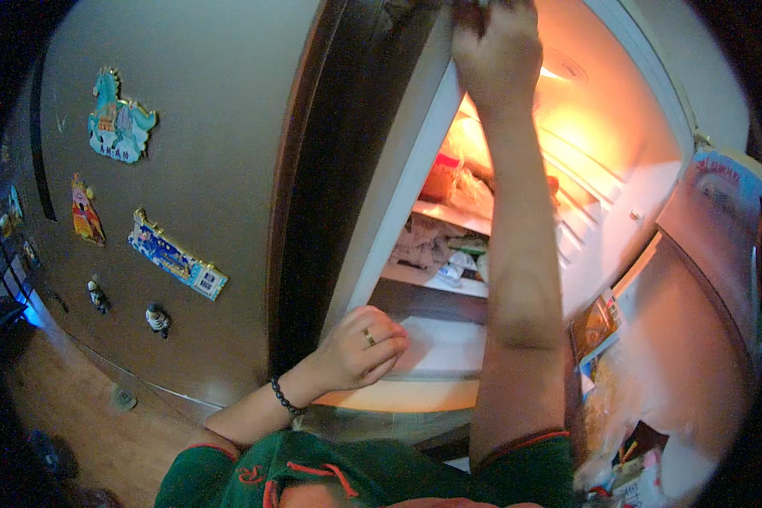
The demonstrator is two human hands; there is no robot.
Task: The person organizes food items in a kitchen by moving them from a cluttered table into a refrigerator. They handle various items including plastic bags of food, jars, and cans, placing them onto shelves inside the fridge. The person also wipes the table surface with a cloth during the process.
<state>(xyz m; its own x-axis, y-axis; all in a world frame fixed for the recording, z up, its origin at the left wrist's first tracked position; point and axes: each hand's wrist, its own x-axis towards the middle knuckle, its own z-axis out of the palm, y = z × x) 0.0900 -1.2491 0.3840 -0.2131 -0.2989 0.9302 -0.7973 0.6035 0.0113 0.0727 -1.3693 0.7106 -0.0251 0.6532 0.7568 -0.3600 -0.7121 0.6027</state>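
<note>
An upright fridge stands open in front of me, its shelves [449, 286] lit by a warm orange lamp. My right hand [501, 55] is raised to the top of the opening, its fingers curled beside something dark that the picture's edge cuts off. My left hand [362, 347], with a ring and a dark bead bracelet [285, 398], is curled closed low before the fridge; its palm side is hidden. A red package [445, 179] and clear plastic bags lie on the upper shelf. Below them are grey bags [432, 240] and a small white-and-blue package [455, 267].
The brown door panel [220, 152] at left carries several magnets, one a teal horse [120, 118]. The opened door [694, 288] at right holds bags and packages, with a pale blue package [728, 173] high up. Wooden floor [102, 398] shows at lower left.
</note>
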